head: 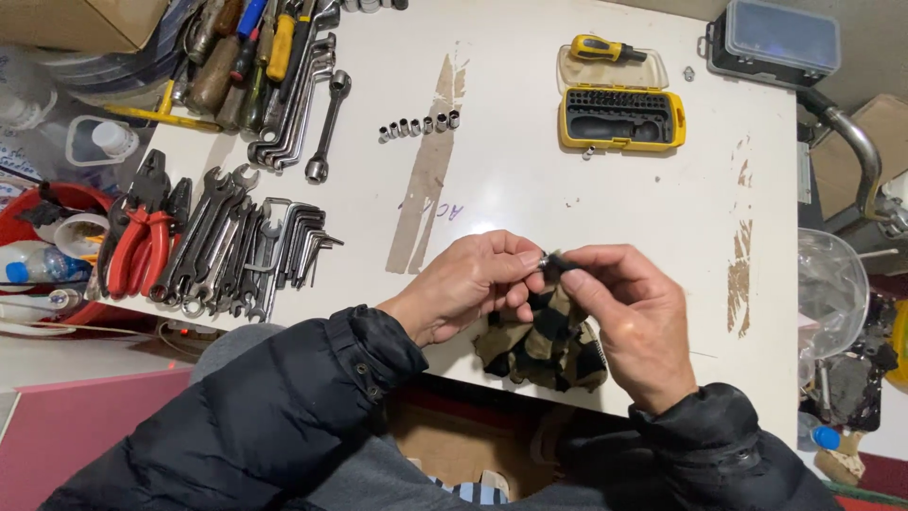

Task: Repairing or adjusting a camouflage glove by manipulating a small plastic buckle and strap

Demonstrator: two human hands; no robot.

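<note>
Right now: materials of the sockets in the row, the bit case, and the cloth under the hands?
Sockets: bright plated steel, by the mirror-like shine. Bit case: moulded plastic, yellow shell with dark insert and a clear lid, matte. Cloth: soft woven fabric, camouflage-patterned, creased and limp. All judged by look only.

seven sockets [420, 125], two hands [473, 284], one bit case [619, 118]

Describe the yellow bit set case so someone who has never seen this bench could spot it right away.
Start at the white table and look to its far right part. There lies the open yellow case with a dark insert. Its clear lid is flipped back with a yellow-handled screwdriver on it, unlike the closed grey box nearby.
</note>
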